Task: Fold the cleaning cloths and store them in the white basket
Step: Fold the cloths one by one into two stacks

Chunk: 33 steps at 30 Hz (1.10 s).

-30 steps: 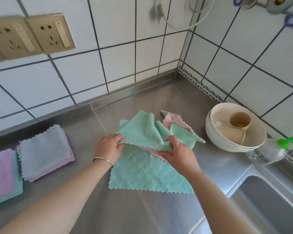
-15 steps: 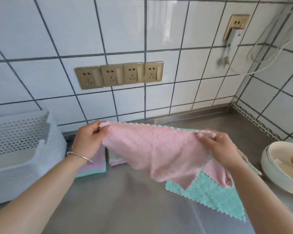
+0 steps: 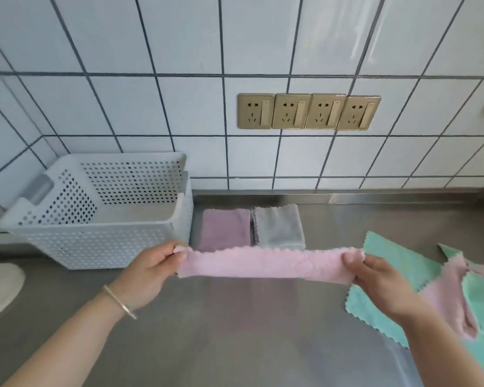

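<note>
meanwhile white basket (image 3: 101, 241) holding no cloths, both hands' fingers (image 3: 176, 251) pinching pink cloth (image 3: 263, 265)

One view only, from your head. It looked forward and slightly down across the steel counter (image 3: 235, 344) at the tiled wall (image 3: 179, 107), close in: your forearms entered from the bottom edge, wall sockets (image 3: 308, 111) sat near centre. Wide-angle bending showed at the edges.
</note>
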Motion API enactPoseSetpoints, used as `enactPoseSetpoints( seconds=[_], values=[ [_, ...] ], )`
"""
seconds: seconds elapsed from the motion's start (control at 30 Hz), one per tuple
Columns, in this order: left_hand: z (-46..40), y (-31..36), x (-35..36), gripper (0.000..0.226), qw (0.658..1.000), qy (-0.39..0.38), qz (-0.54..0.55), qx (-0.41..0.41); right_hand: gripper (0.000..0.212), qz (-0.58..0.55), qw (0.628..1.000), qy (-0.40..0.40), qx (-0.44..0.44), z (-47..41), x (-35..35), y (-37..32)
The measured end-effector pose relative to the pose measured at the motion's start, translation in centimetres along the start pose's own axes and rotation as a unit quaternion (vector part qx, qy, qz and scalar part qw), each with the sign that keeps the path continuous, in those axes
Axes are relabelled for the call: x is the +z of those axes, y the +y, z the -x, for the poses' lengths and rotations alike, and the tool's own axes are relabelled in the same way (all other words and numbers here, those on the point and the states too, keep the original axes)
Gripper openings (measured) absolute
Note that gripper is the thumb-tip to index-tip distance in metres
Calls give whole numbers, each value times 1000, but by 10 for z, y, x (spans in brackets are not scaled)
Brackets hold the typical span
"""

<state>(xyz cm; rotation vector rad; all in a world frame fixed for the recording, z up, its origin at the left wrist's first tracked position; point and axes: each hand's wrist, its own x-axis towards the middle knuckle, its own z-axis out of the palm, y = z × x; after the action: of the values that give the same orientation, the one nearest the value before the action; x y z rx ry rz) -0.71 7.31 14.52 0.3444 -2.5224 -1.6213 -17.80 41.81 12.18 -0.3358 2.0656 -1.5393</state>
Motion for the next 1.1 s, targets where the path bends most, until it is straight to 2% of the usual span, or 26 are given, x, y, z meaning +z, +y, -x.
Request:
enactPoseSetpoints(
  seconds=[0.03, 0.07, 0.1, 0.13, 0.17, 0.2, 0.23, 0.27, 0.33, 0.43, 0.6, 0.73, 0.83, 1.1],
  values=[
    [14, -15, 3, 24, 999, -44, -12, -18, 72, 8, 999, -28, 32, 5, 3, 14],
    [26, -30, 8, 29, 996, -79, -24, -36, 55, 17, 996, -51, 71, 9, 6, 31],
    [37, -48, 14, 29, 992, -105, -28, -57, 37, 25, 991, -75, 106, 15, 12, 47],
    [46, -63, 23, 26, 988, -130, -22, -79, 30, 40, 984, -98, 145, 21, 16, 64],
    [53, -80, 32, 21, 982, -159, -17, -105, 36, 51, 976, -108, 185, 26, 19, 79],
    [60, -95, 42, 20, 974, -187, -16, -130, 55, 53, 967, -118, 220, 30, 21, 95],
    [68, -109, 51, 22, 966, -207, -19, -154, 65, 59, 961, -120, 242, 33, 23, 110],
    [76, -122, 58, 21, 959, -215, -18, -183, 56, 73, 952, -135, 265, 37, 27, 116],
    [85, -140, 68, 18, 948, -206, 7, -242, 25, 105, 935, -174, 291, 43, 30, 124],
    [83, -149, 75, 23, 936, -199, 19, -291, 17, 111, 933, -155, 305, 38, 32, 133],
    [38, -146, 79, 32, 948, -112, -23, -296, 22, 150, 942, -88, 286, 4, 37, 133],
    [-5, -151, 78, 26, 954, -52, -101, -278, 40, 225, 944, -8, 242, -32, 47, 129],
    [-28, -153, 83, 22, 947, -39, -159, -275, 41, 264, 936, 11, 231, -50, 52, 130],
    [-47, -161, 92, 39, 922, -34, -250, -294, 36, 366, 899, 28, 240, -65, 59, 132]
  ],
)
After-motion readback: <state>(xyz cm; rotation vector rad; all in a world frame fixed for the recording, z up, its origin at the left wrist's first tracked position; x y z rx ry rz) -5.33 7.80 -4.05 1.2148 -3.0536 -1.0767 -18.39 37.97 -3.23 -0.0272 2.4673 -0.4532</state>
